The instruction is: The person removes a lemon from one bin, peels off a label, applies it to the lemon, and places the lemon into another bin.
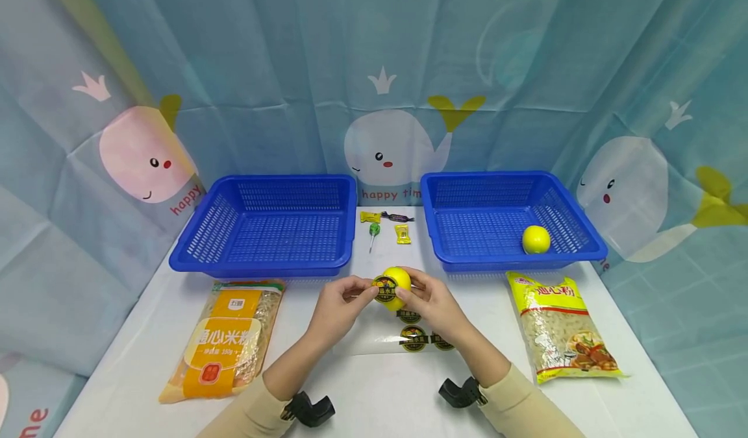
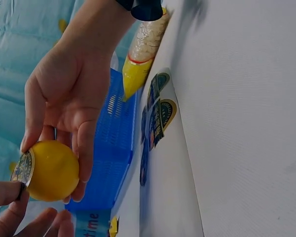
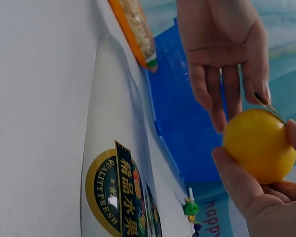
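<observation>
My right hand (image 1: 434, 303) holds a round yellow fruit (image 1: 400, 274) above the table, with fingers and thumb about its sides. A round black-and-gold sticker (image 1: 384, 289) lies against the fruit's left face. At the sticker's edge, my left hand (image 1: 339, 305) pinches it between thumb and finger. From the left wrist view, part of the sticker (image 2: 25, 169) meets the fruit's skin, its outer edge between my left fingers. Below both hands is a pale sticker sheet (image 1: 368, 339) with several more round stickers (image 3: 108, 190) on it.
A blue basket (image 1: 263, 272) stands at the back left. Another blue basket (image 1: 514, 261) at the back right contains a yellow fruit (image 1: 536, 239). Wrapped candies (image 1: 403, 234) and a green lollipop (image 1: 374, 229) lie between them. Pasta bags flank my arms, orange (image 1: 224, 340) and yellow (image 1: 563, 328).
</observation>
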`<state>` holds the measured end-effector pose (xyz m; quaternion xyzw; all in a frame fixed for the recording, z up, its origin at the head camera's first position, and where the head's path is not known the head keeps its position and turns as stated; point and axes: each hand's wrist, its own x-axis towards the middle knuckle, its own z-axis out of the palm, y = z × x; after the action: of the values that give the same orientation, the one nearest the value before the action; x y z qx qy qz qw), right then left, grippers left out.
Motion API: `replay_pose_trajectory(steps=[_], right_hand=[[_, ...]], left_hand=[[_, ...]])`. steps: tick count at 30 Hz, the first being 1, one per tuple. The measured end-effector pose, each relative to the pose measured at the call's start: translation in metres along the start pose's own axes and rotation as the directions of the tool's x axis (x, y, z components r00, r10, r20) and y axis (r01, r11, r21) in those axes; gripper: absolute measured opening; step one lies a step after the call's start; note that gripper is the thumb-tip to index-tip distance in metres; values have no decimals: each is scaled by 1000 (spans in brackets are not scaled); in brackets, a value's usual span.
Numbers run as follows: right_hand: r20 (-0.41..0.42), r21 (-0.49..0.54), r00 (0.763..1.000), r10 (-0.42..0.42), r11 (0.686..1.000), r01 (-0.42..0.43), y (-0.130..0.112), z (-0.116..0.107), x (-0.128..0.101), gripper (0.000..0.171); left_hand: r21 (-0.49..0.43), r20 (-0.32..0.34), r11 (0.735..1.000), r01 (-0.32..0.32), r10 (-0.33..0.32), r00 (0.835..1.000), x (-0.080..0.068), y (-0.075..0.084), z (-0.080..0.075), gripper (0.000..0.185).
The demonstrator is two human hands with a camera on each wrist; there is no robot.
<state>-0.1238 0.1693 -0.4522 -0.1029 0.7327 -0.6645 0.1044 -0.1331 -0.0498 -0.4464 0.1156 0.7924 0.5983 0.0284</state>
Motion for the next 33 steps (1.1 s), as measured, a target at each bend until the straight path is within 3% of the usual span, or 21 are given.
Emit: replay_pose_trajectory(steps=[4,8,17,22,29,33], right_hand=[[10,2,1000,-1,1000,1,0,0,-1,57],[-31,-35,999,-15,999,14,-2,0,-1,57],[-81,-58,996,-32,998,28,-10,4,-1,54],[-105,-58,994,-31,998,26,-10,4,-1,55],[-58,-32,998,-11,999,9,-12,4,0,57],[-85,-63,996,-2,998,-3,-13,5,0,57]], left_hand=[[-43,-2,999,0,0,1000,0,2,1,13],[-68,-14,998,-1,0,1000,0,5,2,15],[-9,-70,1000,-26,26,997,-1,11,6,17],[-27,-50,999,-28,27,998,-1,12,7,19],[-5,-74,1000,-24,24,997,-1,15,6,18],[-3,-52,1000,-20,20,998,-2,18,6,16]])
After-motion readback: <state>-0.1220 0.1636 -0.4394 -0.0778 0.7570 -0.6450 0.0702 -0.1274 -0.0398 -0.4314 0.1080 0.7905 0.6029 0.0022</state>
